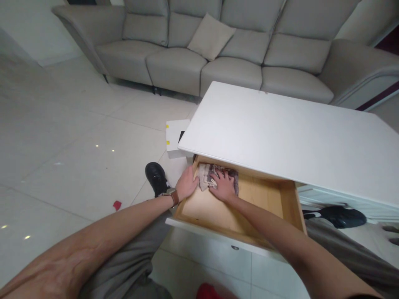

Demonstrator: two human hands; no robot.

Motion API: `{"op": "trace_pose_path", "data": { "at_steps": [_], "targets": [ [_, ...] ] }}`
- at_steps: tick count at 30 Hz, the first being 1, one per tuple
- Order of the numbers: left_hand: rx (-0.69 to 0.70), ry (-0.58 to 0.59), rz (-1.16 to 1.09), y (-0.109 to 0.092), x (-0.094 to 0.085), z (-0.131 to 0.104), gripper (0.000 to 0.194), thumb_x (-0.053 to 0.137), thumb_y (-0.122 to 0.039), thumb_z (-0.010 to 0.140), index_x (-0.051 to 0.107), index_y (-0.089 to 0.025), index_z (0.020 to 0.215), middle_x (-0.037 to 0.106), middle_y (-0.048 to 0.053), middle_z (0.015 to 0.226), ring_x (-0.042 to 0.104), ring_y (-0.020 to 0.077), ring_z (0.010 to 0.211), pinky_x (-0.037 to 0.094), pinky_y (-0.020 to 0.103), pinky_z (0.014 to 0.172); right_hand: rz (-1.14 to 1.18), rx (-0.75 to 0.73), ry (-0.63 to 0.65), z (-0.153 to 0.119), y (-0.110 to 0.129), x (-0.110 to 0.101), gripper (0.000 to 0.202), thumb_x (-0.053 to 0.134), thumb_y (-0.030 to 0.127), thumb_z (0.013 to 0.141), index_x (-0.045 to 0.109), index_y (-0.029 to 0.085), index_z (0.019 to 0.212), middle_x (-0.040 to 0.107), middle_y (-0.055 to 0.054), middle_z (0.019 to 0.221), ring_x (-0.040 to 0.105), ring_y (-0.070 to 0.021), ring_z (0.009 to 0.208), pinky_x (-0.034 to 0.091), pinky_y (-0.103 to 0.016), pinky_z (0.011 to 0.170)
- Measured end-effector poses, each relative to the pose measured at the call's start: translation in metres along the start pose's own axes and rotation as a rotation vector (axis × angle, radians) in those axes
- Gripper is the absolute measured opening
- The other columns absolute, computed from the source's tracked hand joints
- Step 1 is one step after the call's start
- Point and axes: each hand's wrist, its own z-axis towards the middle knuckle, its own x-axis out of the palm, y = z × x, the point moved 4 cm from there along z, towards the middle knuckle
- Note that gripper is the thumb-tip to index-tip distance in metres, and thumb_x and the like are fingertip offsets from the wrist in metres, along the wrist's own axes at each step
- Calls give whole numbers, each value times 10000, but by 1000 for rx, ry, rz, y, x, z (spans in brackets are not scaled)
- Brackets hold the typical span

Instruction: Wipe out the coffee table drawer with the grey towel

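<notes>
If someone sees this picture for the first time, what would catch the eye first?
Probably the wide white tabletop right of centre, with a wooden drawer open below its near edge. Inside, toward the drawer's far left corner, the right grip lies spread on a patterned cloth.

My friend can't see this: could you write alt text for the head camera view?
A person's right hand lies spread on patterned cloth in the open drawer of a white table; the left hand touches the drawer's side. A gray sofa stands beyond.

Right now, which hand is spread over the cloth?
The right hand, lying on top of the cloth with no watch visible; the left hand, with the watch, is at the side of the drawer.
</notes>
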Motion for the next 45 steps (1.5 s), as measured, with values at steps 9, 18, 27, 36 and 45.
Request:
{"op": "trace_pose_path", "data": {
  "at_steps": [9, 18, 27, 36, 45],
  "targets": [
    [-21, -12, -28, -1, -2, 2, 298, 458, -255, 948, 519, -160, 1224, 595, 122, 1114, 587, 269, 1092, 475, 452, 1015, 81, -246, 96, 8, 68, 4, 574, 580, 536, 886, 576, 330, 1421, 403, -108, 1525, 306, -418, 1267, 316, -614, 984],
    [-9, 25, 32, 3, -1, 5, 369, 495, -240, 892, 495, -132, 1245, 587, 131, 1116, 594, 290, 1085, 485, 473, 1018, 178, -623, 247, -41, 81, 17, 393, 632, 428, 871, 698, 339, 1248, 499, -64, 1387, 387, -321, 1198, 345, -533, 982],
    [-42, 49, 78, 1, -2, 6, 372, 536, -223, 842, 492, -162, 1207, 598, 113, 1105, 619, 294, 1094, 512, 473, 1003, 54, -136, 131, -45, -72, -13, 585, 595, 508, 869, 562, 336, 1427, 412, -105, 1512, 357, -364, 1281, 335, -544, 1003],
    [-54, 57, 60, 4, 0, 6, 443, 569, -192, 796, 476, -131, 1225, 596, 148, 1154, 614, 315, 1115, 512, 475, 1002, -124, 102, 166, -131, -194, -23, 646, 658, 487, 780, 599, 252, 1378, 465, -164, 1421, 508, -371, 1152, 371, -491, 991],
    [-37, 52, 24, 2, -3, 4, 473, 577, -120, 755, 485, -149, 1218, 601, 138, 1180, 596, 299, 1152, 483, 470, 1059, 47, -144, 359, -155, -151, -8, 356, 691, 302, 700, 716, 233, 1048, 563, -85, 1173, 610, -246, 974, 451, -330, 862]
  ]
}}
